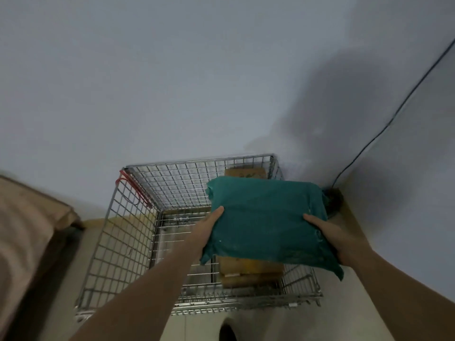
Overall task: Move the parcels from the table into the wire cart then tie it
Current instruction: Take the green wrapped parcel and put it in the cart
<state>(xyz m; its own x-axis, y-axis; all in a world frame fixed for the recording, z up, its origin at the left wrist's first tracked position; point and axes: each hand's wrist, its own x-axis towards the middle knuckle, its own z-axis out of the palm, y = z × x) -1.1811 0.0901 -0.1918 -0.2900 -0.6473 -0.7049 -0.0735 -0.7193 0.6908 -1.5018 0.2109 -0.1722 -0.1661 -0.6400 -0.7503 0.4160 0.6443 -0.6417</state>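
Left hand (209,227) and right hand (327,235) gripping green parcel (266,217) between them, above wire cart (128,232)

The picture is dim and bluish-grey, with low contrast. A broad soft shadow darkens the wall (344,114) at right. Wide-angle distortion bends the edges, and motion blur smears the table (27,217) at left and the wire cart (118,242).
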